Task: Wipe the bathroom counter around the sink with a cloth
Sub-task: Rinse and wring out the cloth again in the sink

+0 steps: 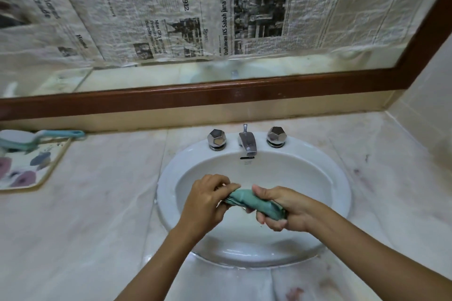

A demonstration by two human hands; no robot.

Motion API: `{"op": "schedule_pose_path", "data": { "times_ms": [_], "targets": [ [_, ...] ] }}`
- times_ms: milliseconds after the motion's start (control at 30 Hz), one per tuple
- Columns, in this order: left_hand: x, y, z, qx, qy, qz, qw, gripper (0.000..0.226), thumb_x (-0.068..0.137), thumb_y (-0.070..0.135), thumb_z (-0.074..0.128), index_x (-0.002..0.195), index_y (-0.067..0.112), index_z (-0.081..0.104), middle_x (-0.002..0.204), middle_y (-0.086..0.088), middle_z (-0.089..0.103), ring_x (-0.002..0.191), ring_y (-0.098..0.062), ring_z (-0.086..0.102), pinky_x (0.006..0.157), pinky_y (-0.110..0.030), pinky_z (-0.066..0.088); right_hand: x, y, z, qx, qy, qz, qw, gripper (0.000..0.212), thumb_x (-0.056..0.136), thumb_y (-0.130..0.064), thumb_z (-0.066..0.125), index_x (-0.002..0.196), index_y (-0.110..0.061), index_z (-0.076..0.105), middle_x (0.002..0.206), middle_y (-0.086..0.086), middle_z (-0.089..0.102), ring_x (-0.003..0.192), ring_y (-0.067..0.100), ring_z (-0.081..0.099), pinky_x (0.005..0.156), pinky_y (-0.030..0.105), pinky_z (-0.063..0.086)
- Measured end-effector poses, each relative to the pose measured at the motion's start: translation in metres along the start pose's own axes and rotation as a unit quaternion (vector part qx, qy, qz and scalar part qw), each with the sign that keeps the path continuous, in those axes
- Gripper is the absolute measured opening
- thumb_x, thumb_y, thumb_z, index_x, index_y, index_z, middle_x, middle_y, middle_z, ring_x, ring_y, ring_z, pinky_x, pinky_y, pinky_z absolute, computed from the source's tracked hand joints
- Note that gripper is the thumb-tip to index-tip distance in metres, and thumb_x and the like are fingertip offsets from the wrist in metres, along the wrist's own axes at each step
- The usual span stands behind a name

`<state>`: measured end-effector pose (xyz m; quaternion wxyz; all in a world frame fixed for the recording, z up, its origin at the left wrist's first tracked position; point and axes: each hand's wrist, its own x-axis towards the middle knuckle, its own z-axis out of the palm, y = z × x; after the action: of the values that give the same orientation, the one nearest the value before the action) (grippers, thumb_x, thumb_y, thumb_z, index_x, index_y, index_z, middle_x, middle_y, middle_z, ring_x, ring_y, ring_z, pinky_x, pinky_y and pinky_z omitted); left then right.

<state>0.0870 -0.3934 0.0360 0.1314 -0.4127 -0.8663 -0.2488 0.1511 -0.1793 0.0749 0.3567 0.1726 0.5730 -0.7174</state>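
arms: two bare forearms, entering from bottom of frame
sleeves: none in view
left hand [208,199]: bare, ungloved
right hand [281,210]: bare, ungloved

Your pale marble surface [97,215] holds a white oval sink [168,173] set into it; at far left a flowered mat [29,168] lies flat, carrying a brush [27,139].

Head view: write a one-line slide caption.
Both hands, left hand and right hand, wring a rolled green cloth over the white sink.
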Motion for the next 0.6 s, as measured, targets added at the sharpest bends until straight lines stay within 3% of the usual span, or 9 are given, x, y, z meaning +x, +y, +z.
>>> {"op": "schedule_pose_path", "data": {
  "times_ms": [100, 167, 200, 233, 300, 367, 467, 533, 600],
  "targets": [
    [-0.031, 0.012, 0.007, -0.002, -0.007, -0.117, 0.993, 0.050, 0.081, 0.036, 0.062, 0.130, 0.039, 0.056, 0.138, 0.003, 0.050, 0.121, -0.022, 0.044, 0.088, -0.039, 0.040, 0.000, 0.007, 0.018, 0.041, 0.018, 0.051, 0.998, 0.042, 0.090, -0.041, 0.058, 0.100, 0.000, 0.059, 0.070, 0.015, 0.061, 0.043, 0.021, 0.052, 0.036, 0.019, 0.032],
    [-0.049, 0.018, 0.009, -0.005, -0.077, -0.231, 0.970, 0.067, 0.087, 0.042, 0.059, 0.146, 0.047, 0.027, 0.159, 0.005, 0.014, 0.139, -0.022, 0.017, 0.105, -0.044, 0.027, -0.001, 0.012, 0.031, 0.048, 0.063, 0.055, 0.995, 0.035, 0.094, -0.036, 0.052, 0.104, -0.004, 0.059, 0.077, 0.015, 0.067, 0.057, 0.024, 0.062, 0.043, 0.020, 0.038],
    [-0.059, 0.021, 0.010, -0.042, -0.109, -0.275, 0.954, 0.075, 0.089, 0.043, 0.059, 0.148, 0.047, 0.013, 0.160, 0.008, 0.000, 0.142, -0.019, 0.007, 0.111, -0.042, 0.020, 0.000, 0.015, 0.036, 0.048, 0.096, 0.038, 0.994, 0.032, 0.096, -0.033, 0.050, 0.108, -0.005, 0.060, 0.082, 0.015, 0.069, 0.063, 0.023, 0.063, 0.048, 0.021, 0.041],
    [-0.068, 0.023, 0.009, -0.102, -0.120, -0.302, 0.940, 0.079, 0.089, 0.041, 0.061, 0.148, 0.046, 0.008, 0.159, 0.009, -0.003, 0.143, -0.015, 0.006, 0.113, -0.039, 0.019, 0.000, 0.018, 0.042, 0.036, 0.136, 0.011, 0.990, 0.027, 0.096, -0.028, 0.051, 0.107, -0.006, 0.060, 0.084, 0.014, 0.068, 0.066, 0.021, 0.061, 0.052, 0.023, 0.041],
    [-0.078, 0.030, 0.003, -0.278, -0.071, -0.343, 0.894, 0.070, 0.089, 0.030, 0.065, 0.142, 0.045, 0.021, 0.154, 0.008, 0.017, 0.138, -0.012, 0.028, 0.108, -0.027, 0.032, 0.002, 0.025, 0.052, -0.028, 0.228, -0.043, 0.972, 0.014, 0.094, -0.021, 0.056, 0.089, -0.008, 0.059, 0.075, 0.008, 0.059, 0.063, 0.017, 0.050, 0.055, 0.026, 0.037],
    [-0.082, 0.043, -0.004, -0.410, -0.036, -0.407, 0.816, 0.048, 0.092, 0.026, 0.063, 0.132, 0.041, 0.041, 0.142, 0.012, 0.039, 0.120, -0.003, 0.048, 0.090, -0.016, 0.041, 0.004, 0.033, 0.063, -0.118, 0.296, -0.073, 0.945, 0.019, 0.093, -0.019, 0.059, 0.077, -0.011, 0.054, 0.065, 0.004, 0.051, 0.058, 0.015, 0.044, 0.052, 0.026, 0.031],
    [-0.083, 0.058, -0.006, -0.531, -0.013, -0.478, 0.699, 0.029, 0.095, 0.030, 0.058, 0.124, 0.033, 0.055, 0.130, 0.013, 0.057, 0.114, -0.004, 0.057, 0.090, -0.021, 0.046, 0.004, 0.046, 0.077, -0.109, 0.299, -0.113, 0.941, 0.016, 0.094, -0.014, 0.058, 0.079, -0.009, 0.062, 0.068, 0.002, 0.058, 0.063, 0.015, 0.052, 0.057, 0.025, 0.038],
    [-0.082, 0.064, -0.010, -0.567, 0.009, -0.481, 0.669, 0.027, 0.095, 0.032, 0.058, 0.121, 0.028, 0.060, 0.121, 0.009, 0.064, 0.111, -0.010, 0.061, 0.085, -0.024, 0.047, 0.002, 0.053, 0.084, -0.066, 0.264, -0.137, 0.953, 0.016, 0.095, -0.009, 0.055, 0.085, -0.006, 0.068, 0.074, 0.006, 0.065, 0.071, 0.020, 0.060, 0.064, 0.027, 0.046],
    [-0.079, 0.069, -0.013, -0.560, 0.025, -0.464, 0.686, 0.023, 0.093, 0.036, 0.061, 0.112, 0.024, 0.068, 0.110, 0.005, 0.071, 0.108, -0.014, 0.064, 0.087, -0.029, 0.049, -0.001, 0.056, 0.087, -0.047, 0.241, -0.145, 0.958, 0.017, 0.096, -0.006, 0.051, 0.095, -0.003, 0.068, 0.082, 0.014, 0.072, 0.079, 0.026, 0.068, 0.069, 0.031, 0.053]
  ]
}}
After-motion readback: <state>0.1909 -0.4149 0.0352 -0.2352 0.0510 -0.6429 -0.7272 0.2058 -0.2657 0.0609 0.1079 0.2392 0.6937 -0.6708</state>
